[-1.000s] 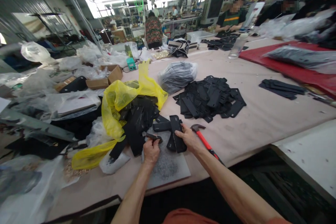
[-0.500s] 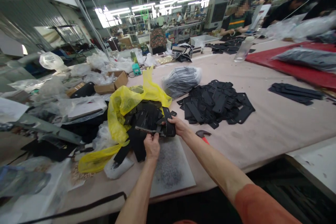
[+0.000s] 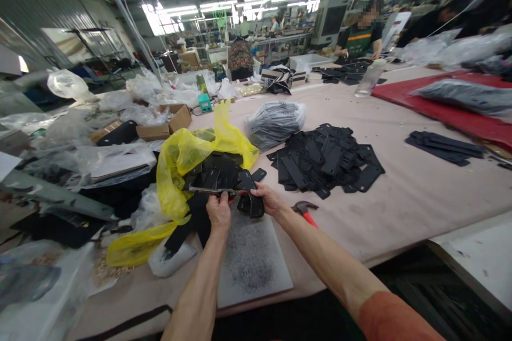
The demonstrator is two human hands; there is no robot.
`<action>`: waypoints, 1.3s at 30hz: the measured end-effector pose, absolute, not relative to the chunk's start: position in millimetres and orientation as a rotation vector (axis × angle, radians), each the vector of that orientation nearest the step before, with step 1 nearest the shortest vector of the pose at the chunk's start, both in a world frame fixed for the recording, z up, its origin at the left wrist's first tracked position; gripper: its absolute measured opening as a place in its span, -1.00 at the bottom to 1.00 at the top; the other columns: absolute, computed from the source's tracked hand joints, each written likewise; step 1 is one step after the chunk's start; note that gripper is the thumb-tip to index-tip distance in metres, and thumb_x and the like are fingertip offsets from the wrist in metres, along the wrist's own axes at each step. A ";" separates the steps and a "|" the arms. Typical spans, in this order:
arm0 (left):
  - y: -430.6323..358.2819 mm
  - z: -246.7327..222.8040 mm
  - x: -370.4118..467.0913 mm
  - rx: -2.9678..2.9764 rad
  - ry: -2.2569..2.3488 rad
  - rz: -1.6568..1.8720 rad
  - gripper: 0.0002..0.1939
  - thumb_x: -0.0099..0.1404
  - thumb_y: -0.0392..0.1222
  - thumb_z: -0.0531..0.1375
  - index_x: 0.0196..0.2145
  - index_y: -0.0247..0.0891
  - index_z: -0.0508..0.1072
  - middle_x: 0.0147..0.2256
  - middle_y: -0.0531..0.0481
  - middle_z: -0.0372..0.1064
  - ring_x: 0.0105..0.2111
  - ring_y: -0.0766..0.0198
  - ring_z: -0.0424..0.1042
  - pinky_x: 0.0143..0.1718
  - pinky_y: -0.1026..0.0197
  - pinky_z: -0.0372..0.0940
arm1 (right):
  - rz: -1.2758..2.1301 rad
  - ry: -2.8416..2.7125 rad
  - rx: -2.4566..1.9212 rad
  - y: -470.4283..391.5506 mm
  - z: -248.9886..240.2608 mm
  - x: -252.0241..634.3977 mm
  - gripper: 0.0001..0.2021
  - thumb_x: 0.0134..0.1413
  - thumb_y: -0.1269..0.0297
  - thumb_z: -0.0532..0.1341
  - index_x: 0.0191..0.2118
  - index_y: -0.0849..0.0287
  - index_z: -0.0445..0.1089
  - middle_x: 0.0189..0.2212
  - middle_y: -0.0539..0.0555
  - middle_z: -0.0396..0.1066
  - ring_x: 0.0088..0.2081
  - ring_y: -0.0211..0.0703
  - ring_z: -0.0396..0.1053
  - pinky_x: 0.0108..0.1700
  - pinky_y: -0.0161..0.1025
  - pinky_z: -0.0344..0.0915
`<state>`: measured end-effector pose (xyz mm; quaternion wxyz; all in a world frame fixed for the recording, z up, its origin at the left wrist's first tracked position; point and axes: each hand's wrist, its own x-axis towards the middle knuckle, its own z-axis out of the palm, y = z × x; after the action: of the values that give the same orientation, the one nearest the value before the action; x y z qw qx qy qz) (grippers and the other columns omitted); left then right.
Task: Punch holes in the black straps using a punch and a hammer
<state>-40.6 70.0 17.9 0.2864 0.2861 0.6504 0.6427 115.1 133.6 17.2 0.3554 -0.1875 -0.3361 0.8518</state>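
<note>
My left hand [image 3: 219,212] is closed on a thin metal tool [image 3: 208,189] that points left over the black pieces. In my right hand [image 3: 267,198] is a black strip [image 3: 253,192], pinched by its right edge. The two hands are close together above a white board [image 3: 256,261] with dark smudges. Behind them, a yellow bag [image 3: 172,170] lies open around many black pieces [image 3: 220,168]. A large heap of black pieces [image 3: 324,157] spreads to the right, and a claw hammer [image 3: 307,214] with a red handle lies near my right forearm.
A clear plastic bundle of dark pieces [image 3: 276,122] sits behind the heap. Clear bags and a cardboard box [image 3: 166,127] crowd the left. At the right are a bottle [image 3: 369,80], stacked strips [image 3: 442,146] and a red board [image 3: 424,106]. Across the table stands a person [image 3: 362,37].
The tool in my left hand has moved slightly left and lies more level. The black strip in my right hand has tilted and sits a little lower. The view has shifted slightly.
</note>
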 end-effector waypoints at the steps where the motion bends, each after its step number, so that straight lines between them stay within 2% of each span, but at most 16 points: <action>1: 73.6 20.5 -40.4 0.695 1.625 1.711 -0.75 0.20 -0.04 0.23 -0.31 -0.29 0.41 -0.37 -0.05 0.50 -0.36 0.16 0.53 -0.28 0.07 0.48 | 2.190 -0.873 -0.470 132.7 17.3 115.4 -0.58 -0.17 0.29 0.37 -0.10 0.21 0.39 -0.31 0.09 0.56 -0.37 -0.12 0.52 -0.26 -0.20 0.47; 4: 79.6 24.1 -38.9 0.498 1.417 1.622 -0.74 0.22 -0.04 0.23 -0.30 -0.30 0.35 -0.36 -0.04 0.48 -0.35 0.20 0.54 -0.25 0.00 0.49 | 2.152 -0.860 -0.441 130.5 16.2 115.6 -0.59 -0.17 0.27 0.37 -0.11 0.21 0.40 -0.29 0.08 0.56 -0.31 -0.10 0.52 -0.20 -0.17 0.46; 11: 76.7 24.8 -32.1 0.392 1.254 1.526 -0.81 0.28 -0.12 0.18 -0.28 -0.29 0.29 -0.35 -0.04 0.49 -0.35 0.20 0.55 -0.21 -0.11 0.48 | 2.103 -0.822 -0.472 123.7 11.4 109.7 -0.60 -0.20 0.31 0.38 -0.13 0.18 0.43 -0.30 0.05 0.57 -0.34 -0.12 0.51 -0.30 -0.22 0.45; 16: 80.1 15.1 -24.7 0.445 1.411 1.519 -0.91 0.24 -0.25 0.19 -0.31 -0.31 0.36 -0.40 -0.05 0.50 -0.39 0.22 0.55 -0.19 0.01 0.47 | 2.060 -0.801 -0.516 123.3 15.3 104.6 -0.59 -0.23 0.30 0.39 -0.14 0.18 0.43 -0.29 0.06 0.57 -0.37 -0.15 0.49 -0.28 -0.22 0.44; 21: 80.3 2.3 -25.6 0.538 1.521 1.503 -0.96 0.27 -0.28 0.14 -0.33 -0.31 0.37 -0.42 -0.06 0.49 -0.44 0.21 0.54 -0.27 0.09 0.48 | 1.848 -0.875 -0.720 137.9 44.7 128.9 -0.59 -0.33 0.32 0.43 -0.22 0.16 0.43 -0.35 -0.01 0.55 -0.39 -0.16 0.46 -0.27 -0.19 0.44; 26: 79.2 -3.6 -23.4 0.712 1.623 1.479 -0.93 0.27 -0.27 0.12 -0.33 -0.29 0.40 -0.40 -0.09 0.51 -0.43 0.18 0.55 -0.32 0.13 0.48 | 1.526 -0.837 -0.943 134.6 64.0 188.0 -0.55 -0.25 0.22 0.41 -0.14 0.12 0.37 -0.30 -0.06 0.52 -0.35 -0.18 0.45 -0.24 -0.20 0.42; 29: 82.8 -3.3 -25.2 0.743 1.698 1.487 -0.92 0.26 -0.26 0.15 -0.31 -0.29 0.43 -0.37 -0.11 0.53 -0.38 0.15 0.55 -0.27 0.12 0.47 | 1.497 -1.012 -1.124 100.5 52.4 203.4 -0.49 -0.17 0.22 0.36 -0.02 0.10 0.32 -0.25 -0.02 0.51 -0.32 -0.14 0.45 -0.26 -0.20 0.41; 32: 86.8 0.7 -32.4 0.766 1.785 1.498 -0.90 0.23 -0.25 0.18 -0.29 -0.30 0.46 -0.36 -0.12 0.53 -0.29 0.11 0.55 -0.18 0.09 0.45 | 1.475 -1.334 -1.307 52.8 32.6 195.0 -0.44 -0.08 0.25 0.28 0.11 0.09 0.26 -0.34 -0.02 0.49 -0.38 -0.11 0.43 -0.32 -0.19 0.37; 35: 84.6 6.5 -39.2 0.807 1.821 1.491 -0.86 0.22 -0.22 0.20 -0.27 -0.31 0.48 -0.36 -0.11 0.53 -0.24 0.09 0.54 -0.14 0.07 0.43 | 1.120 -1.618 -1.487 19.1 17.6 179.3 -0.45 -0.01 0.28 0.20 0.17 0.13 0.24 -0.35 0.02 0.46 -0.33 -0.07 0.41 -0.23 -0.13 0.33; 39: 70.2 14.9 -29.9 0.839 1.752 1.539 -0.79 0.21 -0.13 0.20 -0.24 -0.30 0.46 -0.33 -0.09 0.54 -0.27 0.12 0.54 -0.17 0.09 0.43 | 0.749 -1.752 -1.604 11.0 4.9 170.4 -0.51 0.02 0.28 0.17 0.13 0.16 0.30 -0.18 0.14 0.43 -0.11 0.04 0.35 -0.02 -0.03 0.24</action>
<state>-29.9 70.2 14.9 0.3257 0.3202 0.6683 0.5872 170.4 11.0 4.9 0.3198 -0.6102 -0.6666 0.2848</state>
